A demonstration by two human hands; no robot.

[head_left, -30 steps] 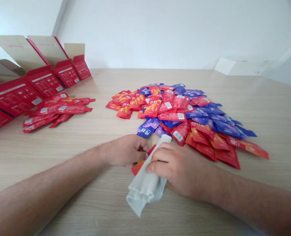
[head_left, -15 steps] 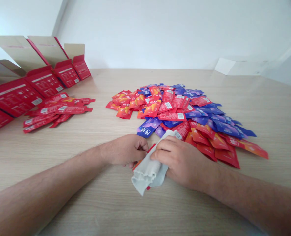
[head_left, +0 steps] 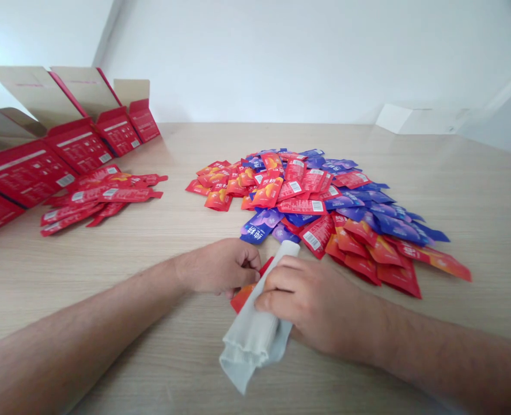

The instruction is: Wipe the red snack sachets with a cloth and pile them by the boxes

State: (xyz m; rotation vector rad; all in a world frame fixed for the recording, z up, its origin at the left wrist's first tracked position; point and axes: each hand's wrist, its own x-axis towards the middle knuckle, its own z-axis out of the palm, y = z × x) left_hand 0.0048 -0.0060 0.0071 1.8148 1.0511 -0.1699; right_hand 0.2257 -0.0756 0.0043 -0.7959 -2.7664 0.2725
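Observation:
My right hand is closed on a folded white cloth, its loose end hanging toward me. Under the cloth lies a red and orange sachet, partly hidden. At the sachet's left edge my left hand is closed, thumb and fingers pinching it. Just beyond both hands spreads a heap of sachets, some red with orange fruit, others blue and purple.
At the left, a smaller pile of red sachets lies before a row of open red cartons with raised flaps. A white box stands at the back right of the wooden table, against the wall.
My right hand has drawn the cloth down and slightly left, toward me, baring more of the heap's near edge. My left hand has stayed nearly in place on the sachet.

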